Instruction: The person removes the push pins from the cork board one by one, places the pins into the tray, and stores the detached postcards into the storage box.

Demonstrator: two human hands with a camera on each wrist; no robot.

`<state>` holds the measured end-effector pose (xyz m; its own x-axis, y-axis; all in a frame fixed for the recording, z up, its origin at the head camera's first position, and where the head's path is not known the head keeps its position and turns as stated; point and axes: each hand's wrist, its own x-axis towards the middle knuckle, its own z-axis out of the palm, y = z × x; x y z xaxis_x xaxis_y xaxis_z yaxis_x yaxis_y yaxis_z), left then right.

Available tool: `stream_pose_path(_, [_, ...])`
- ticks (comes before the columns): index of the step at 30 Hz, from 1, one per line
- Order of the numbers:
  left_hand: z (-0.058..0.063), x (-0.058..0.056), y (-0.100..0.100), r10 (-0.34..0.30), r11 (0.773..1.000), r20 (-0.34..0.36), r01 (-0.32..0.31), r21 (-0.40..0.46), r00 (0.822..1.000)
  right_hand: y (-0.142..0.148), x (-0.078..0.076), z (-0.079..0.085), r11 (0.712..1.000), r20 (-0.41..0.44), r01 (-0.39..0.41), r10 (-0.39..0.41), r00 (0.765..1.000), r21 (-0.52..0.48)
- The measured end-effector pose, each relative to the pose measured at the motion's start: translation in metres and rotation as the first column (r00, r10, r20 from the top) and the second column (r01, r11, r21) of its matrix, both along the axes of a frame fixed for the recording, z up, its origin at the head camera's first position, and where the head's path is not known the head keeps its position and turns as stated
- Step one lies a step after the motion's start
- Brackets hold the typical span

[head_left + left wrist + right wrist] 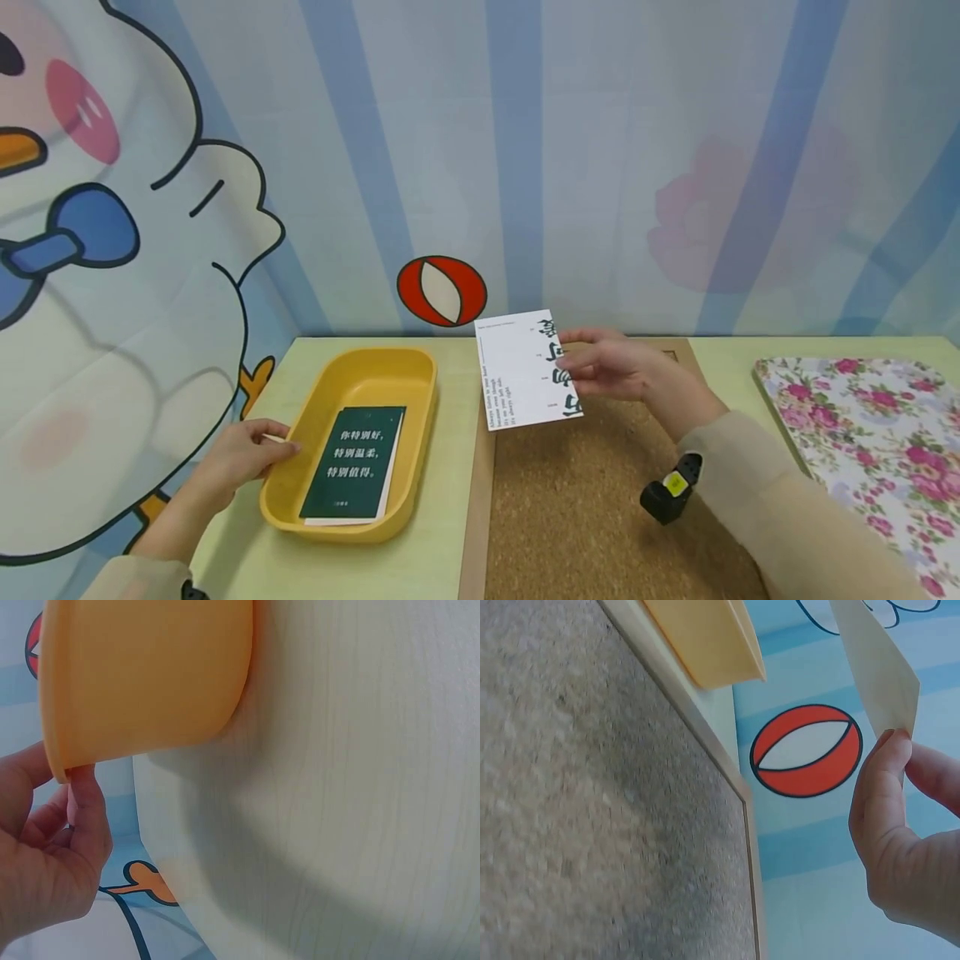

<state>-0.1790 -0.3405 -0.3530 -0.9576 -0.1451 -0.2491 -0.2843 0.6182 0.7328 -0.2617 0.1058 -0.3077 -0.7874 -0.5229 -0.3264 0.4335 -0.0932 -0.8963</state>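
Note:
In the head view my right hand (618, 367) pinches a white printed card (521, 375) by its right edge, above the far left part of a cork board (585, 500). The right wrist view shows the card (881, 675) nearly edge-on between thumb and fingers of my right hand (907, 832). My left hand (240, 458) grips the left rim of a yellow tray (427, 433). From the left wrist view, thumb and fingers of that hand (60, 840) pinch the tray's rim (52, 697). Inside the tray lies a dark green card (352, 462) with white writing, with a pale card edge showing beneath.
At the right of the table (247, 542) lies a floral-patterned board or tray (892, 450). The cork board has a light wooden frame (476, 533). Behind the table hangs a blue striped backdrop (585, 167) with cartoon figures. A black wrist camera (671, 490) sits below my right wrist.

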Motion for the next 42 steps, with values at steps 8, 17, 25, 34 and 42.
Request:
stream_pose_path(8, [-0.002,0.000,0.000,0.003,1.000,0.001,-0.003,0.000,1.000,-0.018,-0.002,-0.004,1.000,0.012,-0.003,0.003,1.000,-0.001])
stream_pose_path(17, [0.000,0.000,0.001,-0.010,1.000,-0.010,0.010,0.005,1.000,-0.036,-0.001,-0.008,0.998,0.039,-0.009,0.012,0.999,-0.070])
stream_pose_path(25, [-0.001,0.002,-0.003,-0.010,1.000,-0.004,0.010,0.009,1.000,-0.052,0.000,-0.011,0.997,0.061,0.015,-0.011,0.998,-0.072])
stream_pose_path(34, [0.000,0.000,-0.002,-0.013,1.000,-0.002,0.013,0.007,1.000,-0.069,-0.001,-0.013,0.998,0.079,0.022,-0.018,0.997,-0.055])
stream_pose_path(42, [-0.002,0.001,-0.002,-0.011,1.000,-0.003,0.011,0.001,1.000,-0.088,0.001,-0.019,0.999,0.093,0.037,-0.034,0.995,-0.034])
